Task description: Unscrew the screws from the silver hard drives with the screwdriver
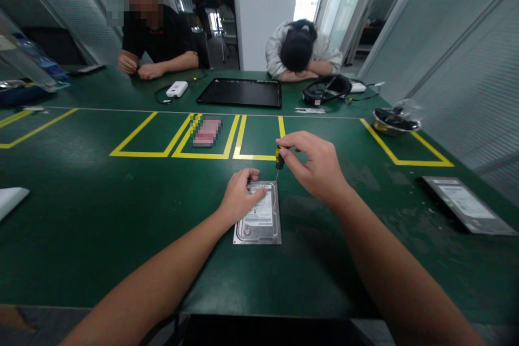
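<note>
A silver hard drive (261, 216) with a white label lies flat on the green table in front of me. My left hand (241, 194) steadies it, thumb across the label and fingers curled at its far left edge. Between thumb and fingertips, my right hand (314, 165) pinches a small yellow and black screwdriver (279, 158). The thin shaft points down, its tip at the drive's far right corner. Whether a screw sits under the tip is too small to tell.
A second hard drive (466, 204) lies to the right, near a metal bowl (391, 123) of dark parts. Yellow tape outlines (203, 155) mark the table. Farther back are a dark flat panel (241, 93), a white adapter (177, 88), coiled black cables (328, 89) and two seated people.
</note>
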### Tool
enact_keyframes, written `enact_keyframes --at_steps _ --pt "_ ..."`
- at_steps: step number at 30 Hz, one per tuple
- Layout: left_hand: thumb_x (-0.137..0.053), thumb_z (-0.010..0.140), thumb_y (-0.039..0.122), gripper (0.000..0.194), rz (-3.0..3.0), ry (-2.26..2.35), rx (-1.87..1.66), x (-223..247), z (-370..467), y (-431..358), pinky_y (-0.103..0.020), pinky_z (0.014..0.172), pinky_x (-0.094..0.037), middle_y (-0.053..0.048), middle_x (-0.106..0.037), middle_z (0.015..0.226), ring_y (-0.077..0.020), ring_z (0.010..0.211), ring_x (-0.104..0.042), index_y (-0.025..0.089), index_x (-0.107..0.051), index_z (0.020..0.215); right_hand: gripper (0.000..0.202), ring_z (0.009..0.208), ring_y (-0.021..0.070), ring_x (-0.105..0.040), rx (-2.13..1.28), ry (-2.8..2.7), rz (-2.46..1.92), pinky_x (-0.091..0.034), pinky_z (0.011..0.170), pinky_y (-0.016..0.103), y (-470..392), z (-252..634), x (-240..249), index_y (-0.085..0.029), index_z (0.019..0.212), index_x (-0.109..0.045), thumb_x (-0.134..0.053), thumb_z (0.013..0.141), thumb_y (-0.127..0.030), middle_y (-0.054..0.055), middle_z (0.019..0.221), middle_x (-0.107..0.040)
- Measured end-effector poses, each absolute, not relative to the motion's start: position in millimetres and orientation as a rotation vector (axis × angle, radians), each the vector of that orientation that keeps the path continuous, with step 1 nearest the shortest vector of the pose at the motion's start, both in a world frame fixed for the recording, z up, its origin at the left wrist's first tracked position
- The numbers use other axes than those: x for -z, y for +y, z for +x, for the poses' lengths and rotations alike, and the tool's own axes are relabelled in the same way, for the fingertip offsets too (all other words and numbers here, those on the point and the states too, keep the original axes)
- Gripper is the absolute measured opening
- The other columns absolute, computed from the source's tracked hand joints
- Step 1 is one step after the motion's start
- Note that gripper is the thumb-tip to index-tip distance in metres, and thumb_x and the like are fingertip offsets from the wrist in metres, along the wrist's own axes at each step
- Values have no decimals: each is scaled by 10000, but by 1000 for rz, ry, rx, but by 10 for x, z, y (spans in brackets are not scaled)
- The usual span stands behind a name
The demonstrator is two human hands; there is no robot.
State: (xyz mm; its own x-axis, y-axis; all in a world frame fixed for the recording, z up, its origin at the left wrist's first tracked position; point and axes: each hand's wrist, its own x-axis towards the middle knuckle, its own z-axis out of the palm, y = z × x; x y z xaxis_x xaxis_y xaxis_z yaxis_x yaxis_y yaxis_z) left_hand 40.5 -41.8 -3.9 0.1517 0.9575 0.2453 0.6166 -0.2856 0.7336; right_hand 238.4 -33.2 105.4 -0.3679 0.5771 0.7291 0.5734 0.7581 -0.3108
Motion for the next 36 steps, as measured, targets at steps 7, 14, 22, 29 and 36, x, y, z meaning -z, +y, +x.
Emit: enact_keyframes --at_steps 7,14,22,29,36 --pt "-656 812 322 247 2329 1497 -717 -191 417 -426 -425 908 -345 -30 -683 1058 -264 1069 -525 235 -647 1043 108 909 188 -689 -39 -2102 -842 -532 827 323 -328 2439 -1102 -152 960 -692 -610 893 -171 70 955 -748" --pt "-582 799 218 227 2343 1497 -529 -322 536 -373 -427 913 -301 -9 -703 1086 -258 1082 -535 265 -681 998 99 889 187 -682 -71 -2110 -849 -520 803 319 -345 2443 -1107 -153 953 -694 -624 889 -184 68 940 -741" --pt "-666 732 287 154 2172 1474 -261 -476 642 -112 -386 832 -373 4 -727 937 -239 933 -632 248 -707 874 98 899 184 -678 -68 -2129 -879 -513 810 326 -354 2438 -1124 -173 946 -689 -610 890 -179 53 938 -740" --pt "-691 708 210 135 2081 1323 -168 -467 651 46 -319 746 -427 -21 -705 858 -217 833 -641 201 -677 842 107 915 195 -678 -82 -2131 -887 -517 819 347 -356 2452 -1131 -186 947 -698 -613 882 -177 53 961 -745" --pt "-666 682 154 136 2039 1174 -192 -403 636 111 -287 698 -444 -22 -660 817 -193 780 -616 179 -639 812 102 891 190 -678 -71 -2133 -859 -512 798 323 -347 2449 -1121 -163 947 -704 -631 876 -174 60 941 -744"
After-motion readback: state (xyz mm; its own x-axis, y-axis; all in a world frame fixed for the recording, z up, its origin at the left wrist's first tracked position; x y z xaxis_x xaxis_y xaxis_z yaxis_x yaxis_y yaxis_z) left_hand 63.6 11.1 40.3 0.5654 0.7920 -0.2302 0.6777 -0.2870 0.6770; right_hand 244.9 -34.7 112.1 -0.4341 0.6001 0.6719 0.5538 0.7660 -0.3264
